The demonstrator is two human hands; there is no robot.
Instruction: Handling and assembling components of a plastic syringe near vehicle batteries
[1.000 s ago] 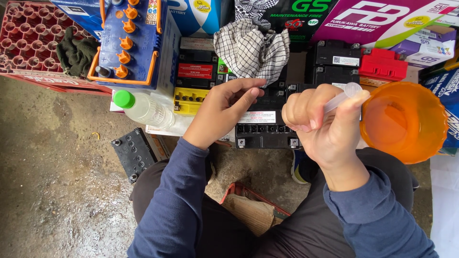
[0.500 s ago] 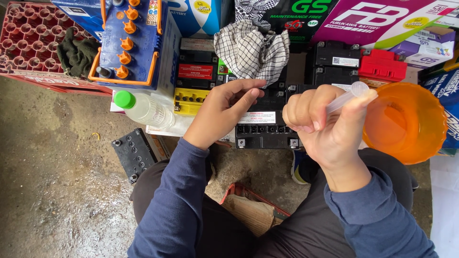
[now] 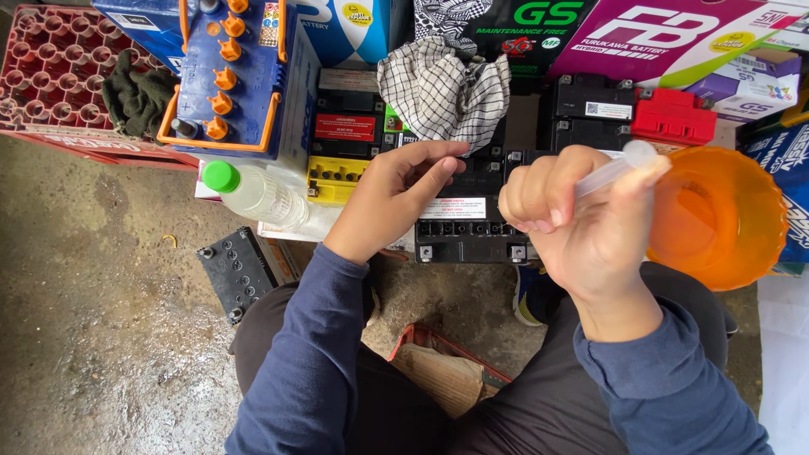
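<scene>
**Two hands over a small black battery**

While seen from above, crouched on a wet concrete floor. Left hand resting half-open, fingers extended onto the top of a small black battery near centre, gripping nothing. Right hand at 3 o'clock of that battery, fingers curled closed around a clear plastic syringe, thumb over its plunger end. Orange bowl just beside the right hand, farther toward 3 o'clock. Clear bottle with green cap lying toward 9 o'clock of the left hand. Checked cloth at 12 o'clock. Large blue battery with orange caps toward 10 o'clock, red crate beyond. Dark blue sleeves on both arms.
</scene>
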